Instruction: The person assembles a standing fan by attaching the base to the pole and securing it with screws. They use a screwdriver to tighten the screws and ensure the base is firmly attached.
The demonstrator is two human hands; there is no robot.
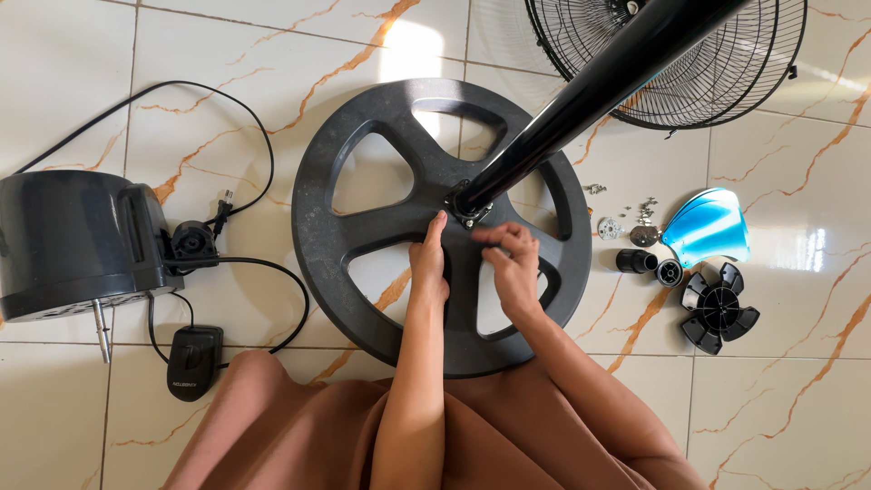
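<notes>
On the white marble-patterned tile floor, a round black plastic fan base with spoke openings is laid flat. A small pale label is seen on the black remote-like box. The left hand is rested open on a spoke; the right hand is pinched around something small, hidden near the black metal pole.

It looks like a home: a glossy marble-pattern tile floor, with fan parts spread directly on it.
</notes>
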